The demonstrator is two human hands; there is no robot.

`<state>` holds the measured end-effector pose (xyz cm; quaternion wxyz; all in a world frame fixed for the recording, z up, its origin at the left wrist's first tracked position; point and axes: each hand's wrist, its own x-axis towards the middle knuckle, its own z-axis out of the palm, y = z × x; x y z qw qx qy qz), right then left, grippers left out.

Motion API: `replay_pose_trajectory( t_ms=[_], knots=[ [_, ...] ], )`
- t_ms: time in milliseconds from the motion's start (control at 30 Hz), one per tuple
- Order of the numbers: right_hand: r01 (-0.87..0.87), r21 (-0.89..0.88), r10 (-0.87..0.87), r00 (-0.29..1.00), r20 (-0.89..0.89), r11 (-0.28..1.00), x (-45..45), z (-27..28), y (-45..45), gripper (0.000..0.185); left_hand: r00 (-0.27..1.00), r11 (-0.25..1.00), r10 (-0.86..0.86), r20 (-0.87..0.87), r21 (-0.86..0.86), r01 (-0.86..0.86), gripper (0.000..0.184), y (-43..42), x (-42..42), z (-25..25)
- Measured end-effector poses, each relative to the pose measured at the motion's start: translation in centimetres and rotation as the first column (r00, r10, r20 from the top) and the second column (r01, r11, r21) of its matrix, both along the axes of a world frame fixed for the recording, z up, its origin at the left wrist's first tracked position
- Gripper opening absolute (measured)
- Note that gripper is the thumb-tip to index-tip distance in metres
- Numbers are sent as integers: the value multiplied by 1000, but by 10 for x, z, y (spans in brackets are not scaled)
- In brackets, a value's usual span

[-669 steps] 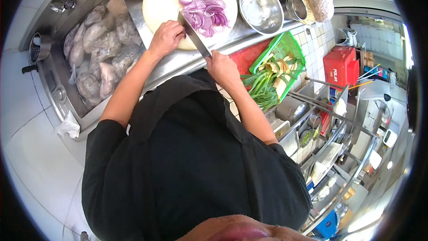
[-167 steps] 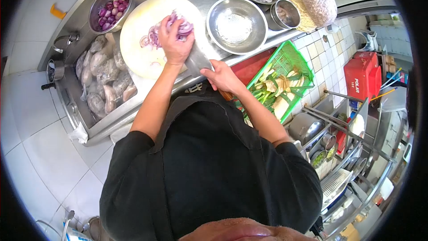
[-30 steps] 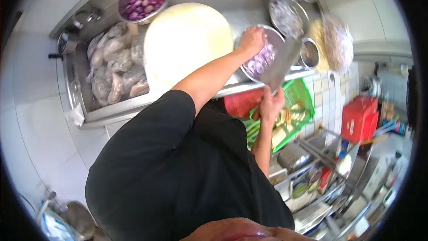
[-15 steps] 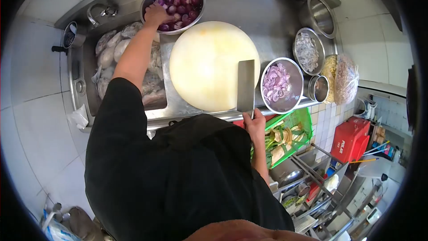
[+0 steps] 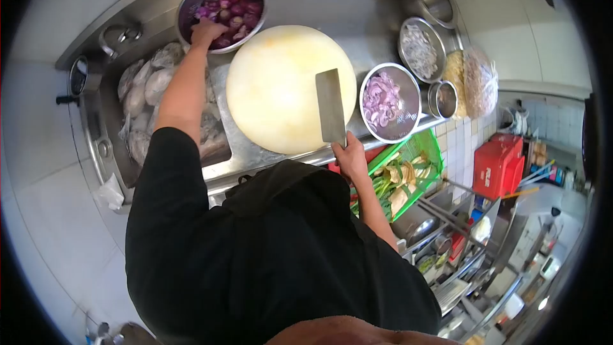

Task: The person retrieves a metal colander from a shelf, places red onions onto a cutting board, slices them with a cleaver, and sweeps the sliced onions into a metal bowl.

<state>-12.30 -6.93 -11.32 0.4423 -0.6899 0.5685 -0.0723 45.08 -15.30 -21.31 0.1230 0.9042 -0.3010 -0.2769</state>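
My left hand (image 5: 207,31) reaches over the near-left rim of a steel bowl (image 5: 183,21) of whole peeled red onions (image 5: 237,9). Its thumb is spread from the fingers; the fingertips are partly hidden, and I see no onion in its grip. My right hand (image 5: 351,157) is closed around the handle of a cleaver (image 5: 331,107). The broad blade lies over the right part of a thick round cutting board (image 5: 281,89), its surface bare apart from the blade. Beside the board, a perforated steel bowl (image 5: 414,110) holds sliced red onions (image 5: 382,99).
Bagged meat (image 5: 158,86) fills the sink at left, below a tap (image 5: 115,39). On the right stand a bowl of pale, translucent pieces (image 5: 419,52), a small steel pot (image 5: 442,99) and filled plastic bags (image 5: 479,83). A green basket (image 5: 435,153) of vegetables sits below the counter edge.
The view has shifted, so the counter appears further left. My left hand has drawn back toward the bowl's near rim. The cleaver stays in my right hand over the board.
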Motion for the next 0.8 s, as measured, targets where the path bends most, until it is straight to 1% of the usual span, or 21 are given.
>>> replay_pose_trajectory(
  t_ms=[33, 67, 100, 133, 167, 200, 233, 300, 333, 400, 500, 600, 667, 700, 767, 800],
  knots=[
    [14, 37, -14, 1000, 1, 999, 2, 7, 0, 32, 982, 982, -189, 11, -17, 189, 112, -9, 3, -7],
    [37, 73, -37, 999, 0, 997, 8, 19, 0, 32, 950, 949, -312, -32, 46, 313, 102, -6, -27, 46],
    [65, 107, -65, 998, 0, 992, 10, 26, -1, 32, 949, 945, -316, -8, 88, 315, 92, -8, -24, 42],
    [49, 99, -46, 998, -32, 994, 6, 20, -1, 35, 947, 939, -320, -41, 122, 323, 90, -15, -8, 16],
    [13, 17, -11, 997, -75, 1000, 4, 13, -1, 35, 929, 927, -326, -178, 131, 350, 91, -19, -10, 25],
    [3, -39, -6, 998, -56, 999, 3, 13, 1, 34, 931, 934, -307, -196, 127, 335, 84, -27, -4, 4],
    [-12, -99, 8, 999, -38, 995, 3, 12, -1, 33, 951, 970, -206, -229, 81, 230, 77, -36, 12, -34],
    [-9, -46, 7, 999, -47, 999, 4, 12, -4, 31, 929, 1000, -24, -368, -24, 16, 64, -48, 40, -92],
    [-10, -17, 9, 999, -50, 1000, 5, 13, -5, 31, 824, 1000, 14, -566, -1, -18, 57, -46, 41, -91],
    [5, -14, -5, 998, -62, 1000, 7, 18, -4, 30, 741, 992, 110, -663, 114, -44, 48, -38, 14, -32],
    [17, -31, -18, 999, -49, 999, 6, 16, -3, 29, 743, 996, 57, -667, 89, 4, 42, -30, 16, -19],
    [28, -49, -30, 999, -43, 998, 5, 15, -3, 29, 722, 994, -107, -684, -79, 73, 40, -12, 2, 11],
    [25, -59, -27, 999, -32, 998, 5, 14, -4, 30, 691, 987, -160, -705, -123, 104, 42, -13, 7, 8],
    [49, -7, -49, 999, -9, 999, 6, 21, -5, 32, 678, 983, -180, -712, -141, 114, 44, -14, 14, 0],
    [7, -60, -11, 998, -69, 998, 5, 17, -5, 35, 662, 957, -284, -694, -246, 152, 47, -16, 33, -30],
    [6, -56, -10, 997, -72, 998, 6, 18, -4, 35, 729, 976, -217, -649, -155, 153, 47, -19, 31, -27]
  ],
)
